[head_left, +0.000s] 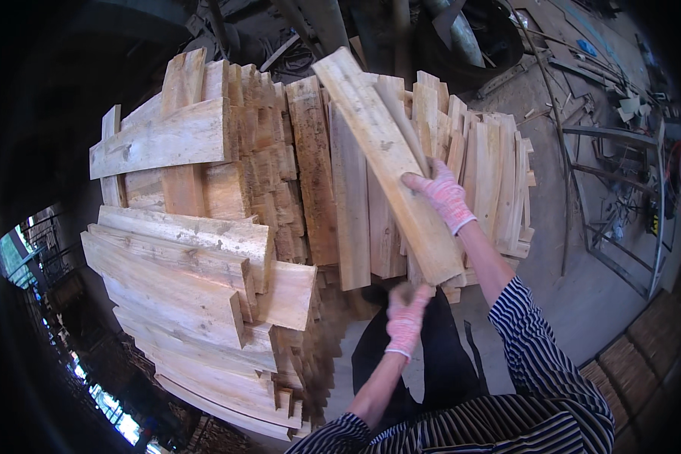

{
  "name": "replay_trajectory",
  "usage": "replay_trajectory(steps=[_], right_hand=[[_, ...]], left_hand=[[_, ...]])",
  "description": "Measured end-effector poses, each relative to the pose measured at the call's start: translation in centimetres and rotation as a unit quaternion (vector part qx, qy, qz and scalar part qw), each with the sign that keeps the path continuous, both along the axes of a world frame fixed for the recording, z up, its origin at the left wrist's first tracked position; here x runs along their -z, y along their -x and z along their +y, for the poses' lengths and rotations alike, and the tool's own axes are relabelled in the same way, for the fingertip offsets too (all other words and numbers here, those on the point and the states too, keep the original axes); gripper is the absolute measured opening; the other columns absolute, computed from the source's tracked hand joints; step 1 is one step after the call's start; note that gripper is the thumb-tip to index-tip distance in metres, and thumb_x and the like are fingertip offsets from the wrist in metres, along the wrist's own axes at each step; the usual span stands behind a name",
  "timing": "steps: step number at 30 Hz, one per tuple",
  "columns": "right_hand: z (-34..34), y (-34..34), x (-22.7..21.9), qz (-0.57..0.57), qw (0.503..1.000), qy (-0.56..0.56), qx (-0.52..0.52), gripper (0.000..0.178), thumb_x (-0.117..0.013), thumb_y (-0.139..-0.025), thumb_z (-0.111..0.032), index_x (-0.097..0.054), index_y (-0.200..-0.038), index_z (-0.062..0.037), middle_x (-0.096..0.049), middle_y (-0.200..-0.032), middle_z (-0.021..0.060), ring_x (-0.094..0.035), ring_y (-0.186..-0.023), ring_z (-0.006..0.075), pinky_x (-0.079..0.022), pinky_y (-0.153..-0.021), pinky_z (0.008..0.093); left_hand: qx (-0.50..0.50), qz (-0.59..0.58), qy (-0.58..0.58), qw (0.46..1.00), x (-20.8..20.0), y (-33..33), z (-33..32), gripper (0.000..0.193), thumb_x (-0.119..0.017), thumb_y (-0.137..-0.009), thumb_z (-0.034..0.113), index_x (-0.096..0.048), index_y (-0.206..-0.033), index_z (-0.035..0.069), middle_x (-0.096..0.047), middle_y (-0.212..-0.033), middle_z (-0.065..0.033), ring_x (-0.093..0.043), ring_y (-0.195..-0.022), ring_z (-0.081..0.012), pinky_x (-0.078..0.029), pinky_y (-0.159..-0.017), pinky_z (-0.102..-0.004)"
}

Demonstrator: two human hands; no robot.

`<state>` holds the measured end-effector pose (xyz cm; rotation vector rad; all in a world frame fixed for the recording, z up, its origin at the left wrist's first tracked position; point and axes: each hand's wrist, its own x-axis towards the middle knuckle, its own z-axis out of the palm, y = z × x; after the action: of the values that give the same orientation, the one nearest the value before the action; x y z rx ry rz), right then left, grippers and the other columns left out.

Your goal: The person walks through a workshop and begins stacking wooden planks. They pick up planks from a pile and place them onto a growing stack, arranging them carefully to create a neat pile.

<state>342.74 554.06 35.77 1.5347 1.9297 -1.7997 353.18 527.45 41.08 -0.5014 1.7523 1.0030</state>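
Note:
My right hand (443,198), in a pink-and-white knit glove, is closed round the edge of a long pale wooden board (390,163). The board is tilted, its far end up to the left and its near end toward my legs. Another board (402,121) shows right behind it; whether my hand holds that one too, I cannot tell. My left hand (407,314), gloved alike, is just below the board's near end. Its fingers are smeared by motion, so their grip is unclear. Beneath the held board lies a row of stacked boards (349,189).
On the left rises a tall stack of boards (166,295), with crosswise boards (159,140) on its far part. A metal frame (617,181) stands at the right on the grey floor (545,318). Behind the stacks is a dark round container (477,72) beside scrap pieces.

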Motion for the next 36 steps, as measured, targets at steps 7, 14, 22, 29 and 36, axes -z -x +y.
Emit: replay_trajectory(steps=[7,14,22,29,36], right_hand=[[2.0,-5.7,5.5,-0.143,0.982,-0.121,-0.010,0.106,-0.083,-0.078,-0.047,-0.030,-0.158,-0.0009,-0.045,-0.152,0.0267,-0.045,-0.142,0.0371,-0.036,-0.117,0.0402],[0.6,-9.5,9.6,-0.037,0.992,0.029,0.115,0.109,-0.085,-0.079,-0.049,-0.029,-0.157,0.0025,-0.062,-0.135,0.0206,-0.060,-0.124,0.0289,-0.045,-0.107,0.0363],[-1.2,-10.2,10.5,-0.069,0.987,-0.045,0.141,0.099,-0.087,-0.080,-0.040,-0.037,-0.152,0.0059,-0.067,-0.124,0.0169,-0.065,-0.107,0.0226,-0.052,-0.093,0.0333],[0.8,-11.0,11.5,0.007,0.989,0.032,0.145,0.077,-0.085,-0.082,-0.030,-0.049,-0.143,0.0016,-0.069,-0.115,0.0106,-0.065,-0.100,0.0167,-0.053,-0.088,0.0314],[1.4,-10.6,11.6,-0.002,0.984,0.068,0.163,0.068,-0.083,-0.086,-0.024,-0.051,-0.141,-0.0010,-0.070,-0.112,0.0081,-0.067,-0.094,0.0166,-0.055,-0.084,0.0313]], left_hand=[[0.079,0.431,0.059,0.897,8.5,21.2,1.5,0.087,-0.070,-0.094,0.044,-0.031,-0.154,-0.005,-0.039,-0.157,-0.0281,-0.037,-0.146,-0.0393,-0.030,-0.122,-0.0451],[0.206,0.314,0.240,0.895,10.9,28.3,5.6,0.110,-0.082,-0.071,0.067,-0.043,-0.149,-0.001,-0.048,-0.150,-0.0256,-0.050,-0.136,-0.0408,-0.044,-0.109,-0.0483],[0.258,0.371,0.165,0.877,8.2,22.2,10.1,0.075,-0.090,-0.069,0.043,-0.061,-0.130,0.012,-0.048,-0.148,-0.0208,-0.042,-0.139,-0.0390,-0.036,-0.115,-0.0486],[-0.014,0.437,-0.035,0.899,12.0,25.6,6.2,0.072,-0.073,-0.091,0.051,-0.054,-0.139,0.001,-0.051,-0.146,-0.0247,-0.055,-0.129,-0.0407,-0.044,-0.112,-0.0469],[0.154,0.443,0.253,0.846,16.5,26.9,5.8,0.076,-0.031,-0.105,0.062,-0.043,-0.148,0.000,-0.044,-0.149,-0.0314,-0.052,-0.127,-0.0495,-0.045,-0.107,-0.0516]])
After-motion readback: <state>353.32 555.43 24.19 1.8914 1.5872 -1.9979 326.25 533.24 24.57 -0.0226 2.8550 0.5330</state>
